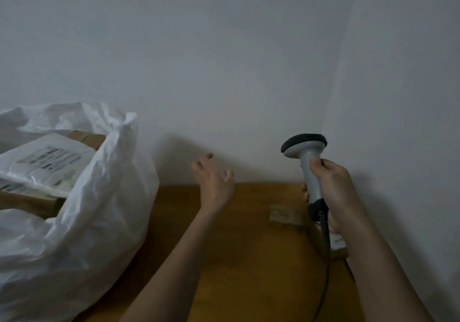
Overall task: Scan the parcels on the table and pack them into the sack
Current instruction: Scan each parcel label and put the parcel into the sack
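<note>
- Right hand [333, 187] has its grip clenched round the grey barcode scanner [307, 162], held upright above the counter [249, 259].
- Left hand [215, 182] is released, fingers loosely spread.
- White sack [99, 209] at left holds parcels [44, 164]; their label print is too blurred to read.

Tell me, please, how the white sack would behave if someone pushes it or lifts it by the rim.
The sack looks like thin, crumpled plastic weave, so its rim would probably fold and slip rather than stay stiff. It already holds a bagged parcel and cardboard boxes, so it is likely heavy and would drag, not slide, on the table.
</note>
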### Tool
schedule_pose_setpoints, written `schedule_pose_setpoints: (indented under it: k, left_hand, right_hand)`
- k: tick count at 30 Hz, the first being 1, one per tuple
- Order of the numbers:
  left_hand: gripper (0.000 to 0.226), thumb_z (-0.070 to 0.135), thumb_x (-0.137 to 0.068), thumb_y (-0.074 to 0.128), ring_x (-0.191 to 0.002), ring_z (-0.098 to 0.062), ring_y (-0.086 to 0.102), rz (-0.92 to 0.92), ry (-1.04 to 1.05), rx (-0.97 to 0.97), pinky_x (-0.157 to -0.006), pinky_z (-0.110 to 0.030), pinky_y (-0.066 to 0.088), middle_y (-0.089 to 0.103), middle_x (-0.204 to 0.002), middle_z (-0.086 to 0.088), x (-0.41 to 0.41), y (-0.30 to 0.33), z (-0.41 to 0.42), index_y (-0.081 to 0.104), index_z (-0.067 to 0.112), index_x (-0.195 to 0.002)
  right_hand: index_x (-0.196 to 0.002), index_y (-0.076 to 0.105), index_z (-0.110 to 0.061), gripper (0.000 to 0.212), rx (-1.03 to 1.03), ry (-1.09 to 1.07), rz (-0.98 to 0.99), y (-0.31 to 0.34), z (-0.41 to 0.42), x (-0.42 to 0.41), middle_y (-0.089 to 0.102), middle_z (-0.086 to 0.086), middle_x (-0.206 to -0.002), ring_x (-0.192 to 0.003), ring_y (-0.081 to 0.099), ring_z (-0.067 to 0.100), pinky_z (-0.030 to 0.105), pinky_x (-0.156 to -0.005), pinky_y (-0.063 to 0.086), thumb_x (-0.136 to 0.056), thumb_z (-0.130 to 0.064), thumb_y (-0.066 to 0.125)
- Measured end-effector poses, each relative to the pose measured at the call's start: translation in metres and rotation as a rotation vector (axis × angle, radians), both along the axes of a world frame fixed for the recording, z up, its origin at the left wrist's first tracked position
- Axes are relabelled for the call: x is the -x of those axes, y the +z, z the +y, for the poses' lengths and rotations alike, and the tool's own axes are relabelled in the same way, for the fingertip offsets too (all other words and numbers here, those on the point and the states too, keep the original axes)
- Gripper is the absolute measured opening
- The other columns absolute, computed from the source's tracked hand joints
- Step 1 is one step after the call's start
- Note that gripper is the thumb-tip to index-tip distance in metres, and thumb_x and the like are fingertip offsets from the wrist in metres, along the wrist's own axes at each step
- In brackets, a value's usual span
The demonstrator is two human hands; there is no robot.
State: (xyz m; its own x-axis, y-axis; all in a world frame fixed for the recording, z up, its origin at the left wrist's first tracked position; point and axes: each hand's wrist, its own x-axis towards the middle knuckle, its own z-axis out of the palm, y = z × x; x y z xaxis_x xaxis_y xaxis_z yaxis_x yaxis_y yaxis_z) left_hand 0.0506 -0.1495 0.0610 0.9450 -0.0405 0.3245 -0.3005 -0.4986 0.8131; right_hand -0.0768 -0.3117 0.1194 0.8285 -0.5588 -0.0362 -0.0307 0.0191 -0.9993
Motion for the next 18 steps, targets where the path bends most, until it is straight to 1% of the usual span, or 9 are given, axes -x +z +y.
schedule_pose_setpoints:
  k: [2,4,6,9,11,12,14,16,18]
  left_hand:
    - [0.050,0.013,-0.095,0.057,-0.120,-0.028,0.038,0.140,-0.125,-0.094,-0.089,-0.027,0.034,0.023,-0.138,-0.012,-0.008,-0.031,-0.027,0.031,0.005,-0.137]
    - [0.052,0.017,-0.096,0.058,-0.126,-0.029,0.039,0.222,-0.240,-0.228,-0.093,-0.026,0.036,0.023,-0.142,-0.012,-0.016,-0.061,-0.054,0.031,0.006,-0.140]
    - [0.055,0.019,-0.096,0.058,-0.130,-0.028,0.040,0.265,-0.340,-0.375,-0.100,-0.028,0.037,0.025,-0.146,-0.010,-0.026,-0.088,-0.079,0.031,0.008,-0.143]
    - [0.057,0.023,-0.095,0.060,-0.131,-0.026,0.042,0.359,-0.469,-0.545,-0.103,-0.033,0.038,0.033,-0.147,-0.007,-0.044,-0.128,-0.113,0.034,0.012,-0.145]
    - [0.059,0.027,-0.092,0.061,-0.131,-0.025,0.043,0.390,-0.540,-0.639,-0.105,-0.038,0.040,0.038,-0.146,-0.004,-0.058,-0.156,-0.133,0.036,0.017,-0.145]
    - [0.061,0.026,-0.092,0.060,-0.132,-0.024,0.041,0.400,-0.567,-0.704,-0.107,-0.042,0.040,0.036,-0.150,-0.002,-0.064,-0.171,-0.142,0.034,0.021,-0.147]
    - [0.070,0.014,-0.091,0.058,-0.140,-0.026,0.031,0.417,-0.615,-0.836,-0.111,-0.050,0.034,0.022,-0.159,0.003,-0.076,-0.198,-0.157,0.025,0.028,-0.152]
    - [0.081,0.002,-0.090,0.055,-0.148,-0.028,0.012,0.417,-0.652,-0.910,-0.116,-0.055,0.023,0.004,-0.163,0.007,-0.088,-0.220,-0.170,0.016,0.033,-0.154]
    - [0.088,-0.005,-0.090,0.052,-0.151,-0.027,-0.005,0.384,-0.670,-0.952,-0.118,-0.056,0.013,-0.008,-0.164,0.009,-0.102,-0.238,-0.182,0.010,0.038,-0.154]
  right_hand:
    - [-0.094,0.062,-0.013,0.027,-0.011,-0.043,0.014,-0.011,-0.022,-0.004,0.058,0.016,-0.073,-0.058,0.052,0.024,0.034,-0.053,0.043,-0.103,-0.033,0.045]
    - [-0.093,0.062,-0.011,0.029,-0.017,-0.077,0.036,-0.023,-0.043,-0.010,0.058,0.015,-0.071,-0.059,0.053,0.024,0.036,-0.056,0.044,-0.102,-0.033,0.046]
    - [-0.090,0.061,-0.010,0.030,-0.040,-0.091,0.061,-0.035,-0.061,-0.017,0.055,0.013,-0.068,-0.057,0.053,0.023,0.034,-0.053,0.044,-0.103,-0.033,0.046]
    - [-0.094,0.061,-0.008,0.031,-0.063,-0.097,0.107,-0.055,-0.086,-0.033,0.056,0.012,-0.068,-0.054,0.052,0.020,0.030,-0.048,0.042,-0.103,-0.034,0.045]
    - [-0.096,0.061,-0.008,0.031,-0.086,-0.103,0.121,-0.071,-0.102,-0.047,0.057,0.011,-0.066,-0.053,0.052,0.020,0.031,-0.050,0.042,-0.102,-0.034,0.045]
    - [-0.096,0.062,-0.008,0.031,-0.092,-0.110,0.128,-0.080,-0.110,-0.054,0.058,0.011,-0.064,-0.053,0.052,0.020,0.033,-0.052,0.043,-0.102,-0.034,0.046]
    - [-0.096,0.063,-0.009,0.030,-0.099,-0.122,0.155,-0.097,-0.122,-0.069,0.059,0.009,-0.064,-0.055,0.054,0.020,0.035,-0.054,0.045,-0.102,-0.034,0.047]
    - [-0.096,0.063,-0.011,0.029,-0.121,-0.125,0.184,-0.113,-0.132,-0.083,0.060,0.008,-0.065,-0.055,0.055,0.018,0.032,-0.053,0.046,-0.101,-0.034,0.047]
    - [-0.096,0.063,-0.012,0.027,-0.153,-0.125,0.192,-0.125,-0.139,-0.096,0.058,0.008,-0.065,-0.054,0.055,0.015,0.029,-0.050,0.046,-0.100,-0.034,0.047]
